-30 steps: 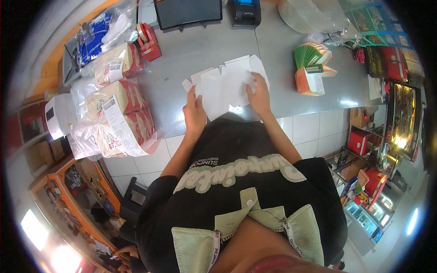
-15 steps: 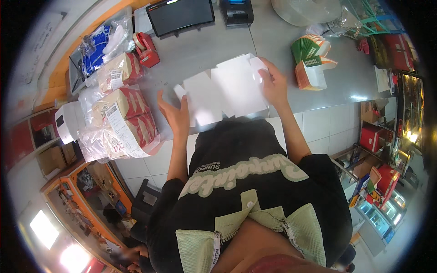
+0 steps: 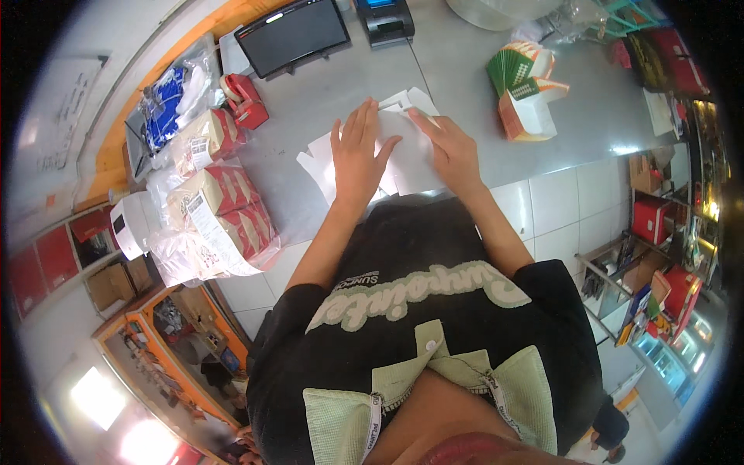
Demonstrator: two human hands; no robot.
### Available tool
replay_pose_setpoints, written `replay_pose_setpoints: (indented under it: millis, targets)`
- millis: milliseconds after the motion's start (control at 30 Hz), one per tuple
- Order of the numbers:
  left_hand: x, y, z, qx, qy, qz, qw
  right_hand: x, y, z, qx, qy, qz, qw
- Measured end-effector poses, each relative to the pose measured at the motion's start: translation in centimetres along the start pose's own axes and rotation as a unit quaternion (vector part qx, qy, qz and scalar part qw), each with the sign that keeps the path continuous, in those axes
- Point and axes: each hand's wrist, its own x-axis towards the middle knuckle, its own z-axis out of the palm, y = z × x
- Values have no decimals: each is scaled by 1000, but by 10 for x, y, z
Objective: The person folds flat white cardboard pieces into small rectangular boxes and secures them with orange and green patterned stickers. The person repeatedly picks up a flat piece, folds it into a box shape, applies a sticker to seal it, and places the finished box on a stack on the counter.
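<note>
A white cardboard box blank (image 3: 408,161) lies on the metal counter in front of me, partly folded over, with notched flaps at its far edge and left side. My left hand (image 3: 358,159) rests flat on the middle of the cardboard, fingers stretched out and thumb apart. On the right part of the same blank lies my right hand (image 3: 452,151), its index finger extended toward the far flaps. The thumb of that hand is hidden, and I see no grip around the card.
Wrapped packs of red and cream cartons (image 3: 225,205) stand at the left, beside a red tape dispenser (image 3: 246,102). A dark screen (image 3: 294,37) and a black printer (image 3: 385,22) sit at the back. Green and orange folded cartons (image 3: 527,116) stand at the right.
My left hand has moved right from the blank's left edge onto its middle. My right hand has shifted left, and the right panel is now folded inward. The view has turned slightly.
</note>
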Motion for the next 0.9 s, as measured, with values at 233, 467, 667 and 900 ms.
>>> replay_pose_setpoints:
  millis: [233,467,667,900]
  targets:
    - [0,-10,9,-89,-53,-37,994,-13,12,8,115,30,128,985]
    - [48,-47,10,-233,-258,-68,935,10,14,-3,-124,-2,15,992]
    - [30,-24,3,-196,-213,45,956,40,16,-30,205,-214,218,930]
    - [-8,52,-1,-208,-47,3,977,37,24,-59,317,-264,186,892]
